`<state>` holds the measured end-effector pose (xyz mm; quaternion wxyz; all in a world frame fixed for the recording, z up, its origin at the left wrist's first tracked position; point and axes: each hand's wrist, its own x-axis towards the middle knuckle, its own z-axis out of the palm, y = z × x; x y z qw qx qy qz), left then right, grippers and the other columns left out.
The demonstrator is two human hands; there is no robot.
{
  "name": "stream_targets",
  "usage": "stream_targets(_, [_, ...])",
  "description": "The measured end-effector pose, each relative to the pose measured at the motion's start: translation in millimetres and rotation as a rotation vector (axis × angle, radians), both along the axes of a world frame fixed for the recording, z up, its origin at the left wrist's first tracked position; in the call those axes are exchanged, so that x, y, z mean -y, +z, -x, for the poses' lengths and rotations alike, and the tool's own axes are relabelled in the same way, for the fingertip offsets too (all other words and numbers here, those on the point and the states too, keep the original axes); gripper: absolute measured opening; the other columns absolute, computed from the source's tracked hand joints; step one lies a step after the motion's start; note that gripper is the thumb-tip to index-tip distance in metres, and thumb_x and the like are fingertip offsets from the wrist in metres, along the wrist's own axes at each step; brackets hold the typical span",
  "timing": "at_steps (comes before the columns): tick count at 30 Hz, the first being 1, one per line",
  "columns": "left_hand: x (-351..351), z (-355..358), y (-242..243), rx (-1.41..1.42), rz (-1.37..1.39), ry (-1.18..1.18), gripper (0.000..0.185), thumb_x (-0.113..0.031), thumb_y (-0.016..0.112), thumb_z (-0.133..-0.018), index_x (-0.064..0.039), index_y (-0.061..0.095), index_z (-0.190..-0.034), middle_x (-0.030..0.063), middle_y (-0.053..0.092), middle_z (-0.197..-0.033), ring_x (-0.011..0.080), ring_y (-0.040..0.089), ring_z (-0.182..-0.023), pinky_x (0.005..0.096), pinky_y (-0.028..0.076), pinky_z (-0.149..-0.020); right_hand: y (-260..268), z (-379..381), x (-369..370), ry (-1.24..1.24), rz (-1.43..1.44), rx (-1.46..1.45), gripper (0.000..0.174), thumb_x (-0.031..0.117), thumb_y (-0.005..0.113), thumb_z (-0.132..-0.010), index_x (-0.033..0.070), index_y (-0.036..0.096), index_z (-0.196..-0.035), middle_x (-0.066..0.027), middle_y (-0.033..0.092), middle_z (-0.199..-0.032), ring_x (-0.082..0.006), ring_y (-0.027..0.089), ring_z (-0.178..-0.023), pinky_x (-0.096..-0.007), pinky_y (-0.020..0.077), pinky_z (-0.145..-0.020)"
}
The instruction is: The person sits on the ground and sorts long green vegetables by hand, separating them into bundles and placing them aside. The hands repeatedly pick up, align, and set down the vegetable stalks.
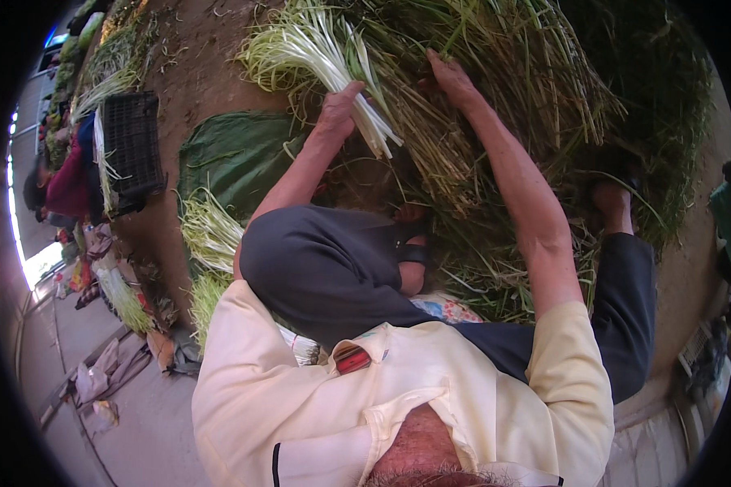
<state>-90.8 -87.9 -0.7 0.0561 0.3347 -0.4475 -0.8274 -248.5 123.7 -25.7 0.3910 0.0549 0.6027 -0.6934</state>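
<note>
My left hand [339, 111] is closed around a bunch of pale leafy stalks [326, 61], with white stems and yellow-green tops, like blanched garlic chives. The white ends point down past my fingers. To its right, my right hand [451, 76] reaches into a large heap of long green and straw-coloured stalks [512, 67]; its thumb and finger are at a green stalk, and whether they grip it is unclear. Beside my bent knee, more pale bunches [210, 234] lie at the edge of a green cloth [237, 164].
A black plastic crate [133, 146] stands at the left beside a person in a dark red top [67, 182]. Another pale bunch [123, 298] lies below it. My sandalled foot [412, 262] rests near the heap, with loose green leaves [487, 268] around it.
</note>
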Motion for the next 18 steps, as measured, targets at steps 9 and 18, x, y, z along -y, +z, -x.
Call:
stream_targets(9, [0.5, -23.9, -2.9, 0.058, 0.042, 0.101, 0.023, -0.012, 0.077, -0.092, -0.001, 0.067, -0.11, 0.0071, 0.068, -0.089, 0.023, 0.068, -0.075, 0.0413, 0.06, -0.068, -57.3, 13.6, 27.7, 0.282, -0.51, -0.933, 0.041, 0.022, 0.065, -0.093, -0.004, 0.062, -0.124, -0.0165, 0.059, -0.08, -0.027, 0.052, -0.066, -0.0462, 0.0426, -0.059])
stream_targets(18, [-2.5, -14.0, -9.9, 0.062, -0.024, 0.031, 0.026, -0.014, 0.077, -0.091, -0.001, 0.067, -0.111, 0.0076, 0.068, -0.097, 0.0244, 0.067, -0.076, 0.0414, 0.06, -0.068, -36.1, 6.3, 27.3, 0.234, -0.598, -1.006, 0.032, 0.015, 0.069, -0.084, 0.002, 0.069, -0.113, -0.0244, 0.071, -0.094, -0.0417, 0.07, -0.087, -0.0528, 0.0558, -0.073])
